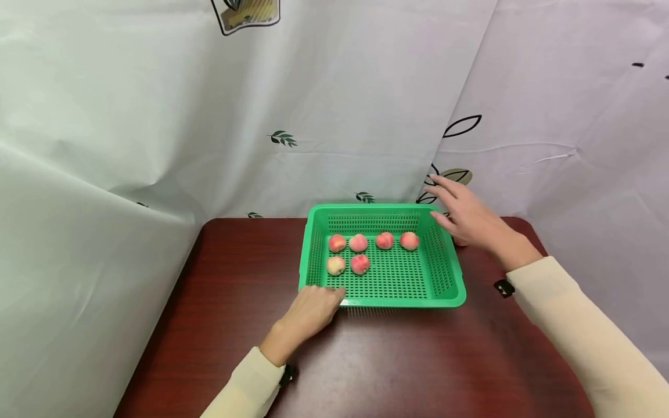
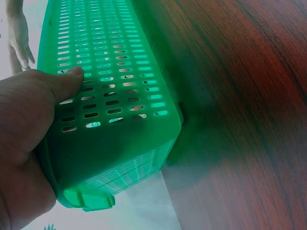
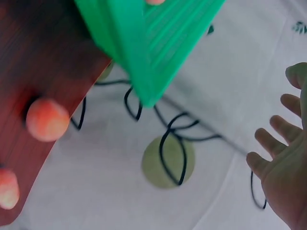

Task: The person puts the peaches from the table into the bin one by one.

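Observation:
A green perforated plastic basket point(image 1: 387, 302) stands on the table with several red-and-yellow peaches inside, among them a pale one point(image 1: 336, 266) at front left. My left hand point(image 1: 315, 307) grips its front rim near the left corner; in the left wrist view the thumb point(image 2: 67, 84) lies on the outer wall, and the fingers are hidden. My right hand point(image 1: 467, 215) hovers by the basket's back right corner, fingers spread and holding nothing. Beyond the basket, the right wrist view shows two peaches on the table, one point(image 3: 47, 120) near the edge and another point(image 3: 8, 188) beside it.
The dark red wooden table point(image 1: 245, 278) has rounded back corners. White cloth point(image 1: 360, 104) with leaf prints hangs behind it and along both sides. In the head view, the right hand mostly covers a peach point(image 1: 460, 241) beside the basket's right wall.

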Motion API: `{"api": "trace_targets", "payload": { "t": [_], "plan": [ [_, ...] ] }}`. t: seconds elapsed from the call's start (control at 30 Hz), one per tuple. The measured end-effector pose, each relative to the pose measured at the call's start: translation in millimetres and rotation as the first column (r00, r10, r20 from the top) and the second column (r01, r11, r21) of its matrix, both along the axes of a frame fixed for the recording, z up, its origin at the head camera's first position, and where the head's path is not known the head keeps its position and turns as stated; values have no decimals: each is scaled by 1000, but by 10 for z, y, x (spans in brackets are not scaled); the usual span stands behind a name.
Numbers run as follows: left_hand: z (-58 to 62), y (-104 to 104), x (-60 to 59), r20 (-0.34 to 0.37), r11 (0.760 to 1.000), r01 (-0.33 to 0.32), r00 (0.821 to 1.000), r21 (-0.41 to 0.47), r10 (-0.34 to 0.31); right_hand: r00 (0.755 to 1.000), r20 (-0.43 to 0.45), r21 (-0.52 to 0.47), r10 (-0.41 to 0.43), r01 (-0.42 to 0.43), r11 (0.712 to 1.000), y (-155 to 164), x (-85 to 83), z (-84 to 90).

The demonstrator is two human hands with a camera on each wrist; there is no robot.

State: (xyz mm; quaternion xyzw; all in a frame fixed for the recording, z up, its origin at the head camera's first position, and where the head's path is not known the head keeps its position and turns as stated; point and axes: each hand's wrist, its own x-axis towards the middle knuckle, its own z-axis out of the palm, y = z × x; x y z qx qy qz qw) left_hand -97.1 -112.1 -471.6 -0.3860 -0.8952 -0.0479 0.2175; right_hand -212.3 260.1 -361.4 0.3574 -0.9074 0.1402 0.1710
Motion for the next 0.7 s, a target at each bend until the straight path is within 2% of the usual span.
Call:
{"api": "trace_targets", "payload": {
  "t": [0.13, 0.4, 0.7],
  "plan": [
    [1, 2, 5, -2, 1000, -3, 1000, -1, 3, 999, -29, -4, -44, 44, 999, 177, -3, -19],
    [-2, -3, 2, 5, 1000, 3, 1000, 18, -3, 986, 18, 18, -168, 168, 986, 420, 16, -140],
    [15, -8, 12, 19, 1000, 3, 1000, 12, -4, 975, 19, 22, -221, 221, 975, 629, -3, -359]
  ]
}}
